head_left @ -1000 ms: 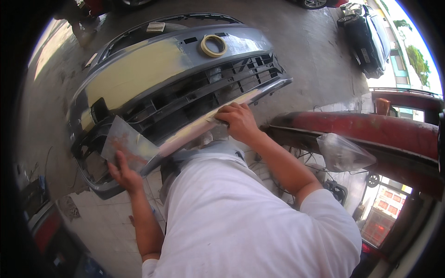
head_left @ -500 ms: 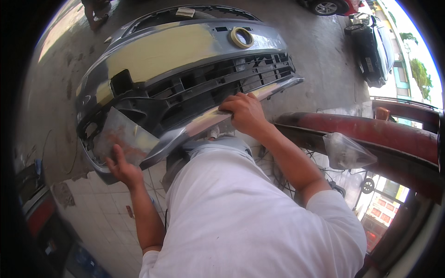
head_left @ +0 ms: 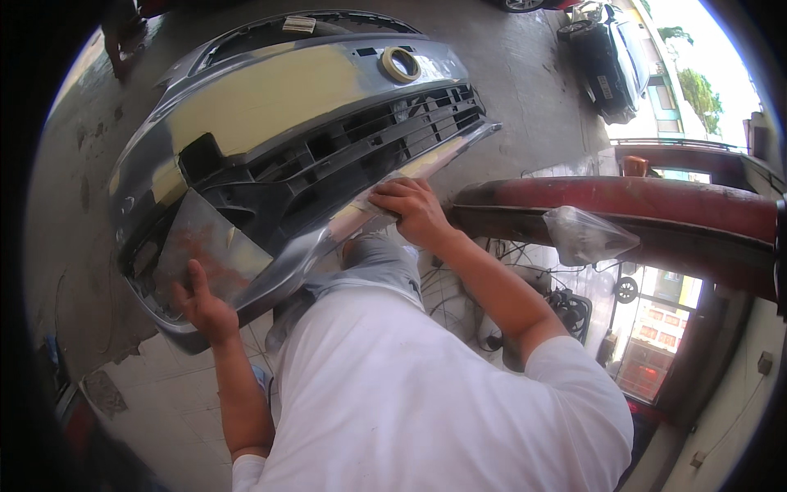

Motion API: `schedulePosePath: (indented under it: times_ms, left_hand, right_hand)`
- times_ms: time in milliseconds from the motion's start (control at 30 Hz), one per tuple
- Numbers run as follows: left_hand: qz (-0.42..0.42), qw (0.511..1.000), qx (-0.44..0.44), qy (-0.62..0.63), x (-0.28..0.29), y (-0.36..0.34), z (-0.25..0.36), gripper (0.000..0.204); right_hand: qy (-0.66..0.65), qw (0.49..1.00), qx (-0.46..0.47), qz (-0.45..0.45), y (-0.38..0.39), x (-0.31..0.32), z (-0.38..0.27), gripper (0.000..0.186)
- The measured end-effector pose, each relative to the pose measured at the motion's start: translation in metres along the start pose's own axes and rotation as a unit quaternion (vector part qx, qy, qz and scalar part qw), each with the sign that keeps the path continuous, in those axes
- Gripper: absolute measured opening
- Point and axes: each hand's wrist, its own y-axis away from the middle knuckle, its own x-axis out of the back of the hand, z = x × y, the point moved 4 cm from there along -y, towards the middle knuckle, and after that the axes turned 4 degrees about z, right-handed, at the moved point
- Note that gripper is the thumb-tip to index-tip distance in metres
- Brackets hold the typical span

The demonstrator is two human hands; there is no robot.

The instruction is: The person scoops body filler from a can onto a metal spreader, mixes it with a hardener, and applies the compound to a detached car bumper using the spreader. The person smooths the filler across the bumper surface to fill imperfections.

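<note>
Two hands work: the left hand (head_left: 206,308) holds a smeared sheet (head_left: 215,246) over the left end of the bumper (head_left: 270,92), likely keeping it handy; the right hand (head_left: 414,211) curls onto the lower lip (head_left: 348,222), grip contents unclear.

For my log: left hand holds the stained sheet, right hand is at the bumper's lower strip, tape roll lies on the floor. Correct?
Wrong place for the tape roll: the head view shows it lying on the bumper. The left hand holds the stained sheet and the right hand is at the lower strip.
</note>
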Motion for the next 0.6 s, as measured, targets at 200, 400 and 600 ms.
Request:
schedulePosePath:
  times_ms: [200, 400, 600]
  left_hand:
    - [0.036, 0.992, 0.099, 0.074, -0.022, 0.016, 0.003, 0.056]
    - [0.071, 0.990, 0.048, -0.108, -0.072, 0.037, 0.032, 0.066]
    - [0.017, 0.998, 0.043, 0.053, -0.146, 0.060, 0.092, 0.062]
  right_hand:
    - [0.029, 0.999, -0.041, -0.014, 0.025, 0.050, 0.068, 0.049]
    - [0.027, 0.995, -0.070, 0.061, 0.028, 0.036, 0.172, 0.048]
    - [0.014, 0.995, -0.083, 0.050, 0.020, 0.058, 0.229, 0.049]
